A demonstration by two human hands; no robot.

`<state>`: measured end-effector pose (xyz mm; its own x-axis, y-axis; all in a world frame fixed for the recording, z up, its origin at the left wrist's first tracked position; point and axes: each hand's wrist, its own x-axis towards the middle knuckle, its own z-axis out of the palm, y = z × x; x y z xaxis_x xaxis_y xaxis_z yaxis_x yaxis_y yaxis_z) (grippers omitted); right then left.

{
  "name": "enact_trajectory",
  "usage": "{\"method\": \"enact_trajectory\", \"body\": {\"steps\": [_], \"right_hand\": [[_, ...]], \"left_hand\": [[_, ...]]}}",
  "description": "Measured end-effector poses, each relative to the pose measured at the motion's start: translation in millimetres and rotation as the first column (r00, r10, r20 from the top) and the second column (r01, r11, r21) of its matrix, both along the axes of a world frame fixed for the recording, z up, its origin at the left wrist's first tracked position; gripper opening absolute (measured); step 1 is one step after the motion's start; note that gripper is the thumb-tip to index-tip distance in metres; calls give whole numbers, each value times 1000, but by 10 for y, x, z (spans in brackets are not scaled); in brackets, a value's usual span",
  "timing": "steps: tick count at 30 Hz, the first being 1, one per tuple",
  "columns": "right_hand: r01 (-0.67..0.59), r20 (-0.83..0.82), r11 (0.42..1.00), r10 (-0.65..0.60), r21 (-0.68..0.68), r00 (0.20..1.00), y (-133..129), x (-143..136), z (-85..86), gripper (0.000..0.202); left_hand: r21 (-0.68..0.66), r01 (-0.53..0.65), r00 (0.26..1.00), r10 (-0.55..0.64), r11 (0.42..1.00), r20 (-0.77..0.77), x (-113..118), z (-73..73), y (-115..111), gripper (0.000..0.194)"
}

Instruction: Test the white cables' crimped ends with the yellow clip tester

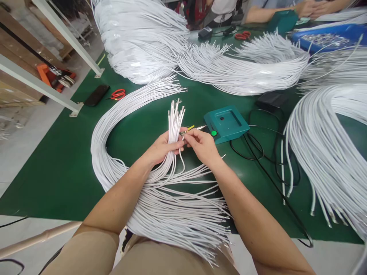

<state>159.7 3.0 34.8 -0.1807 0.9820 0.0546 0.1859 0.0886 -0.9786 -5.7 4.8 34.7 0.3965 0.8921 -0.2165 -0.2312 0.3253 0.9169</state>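
My left hand [163,147] is wrapped round a bundle of white cables [174,124], whose metal-tipped ends stand up above the thumb. Close against it, my right hand [202,145] pinches the end of one white cable that loops down from the bundle. By those fingertips are a thin yellow piece [190,128] and a metal rod reaching out from a teal box [226,124] with a green button. Exactly how the cable end meets the rod is hidden by my fingers. More loose white cables [183,214] spread under my forearms toward my lap.
Large bundles of white cables lie at the back [143,42] and right [329,152]. Red-handled scissors [118,94] and a dark phone-like object [97,95] lie at left. Black cords [263,164] trail right of the box. A blue tray [329,38] and a person's hands [314,8] are beyond.
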Motion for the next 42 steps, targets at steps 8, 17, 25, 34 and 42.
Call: {"method": "enact_trajectory", "body": {"steps": [8,17,25,34,42], "right_hand": [[-259,667,768,-276,586,692,26,96,-21,28],[-461,926,842,-110,279,360,467,203,144,15],[-456,924,852,-80,258,374,531,200,141,15],[-423,924,870,-89,254,373,549,186,139,18],[-110,815,844,-462,526,351,462,399,45,39]], "left_hand": [[-129,-20,997,29,991,70,-32,-53,70,52],[69,-172,962,183,983,-205,-13,-173,111,52],[119,-201,914,230,972,-334,-1,-213,158,50],[189,-155,859,227,970,-459,20,-322,188,49],[150,-158,876,209,976,-434,-4,-247,172,48]]}}
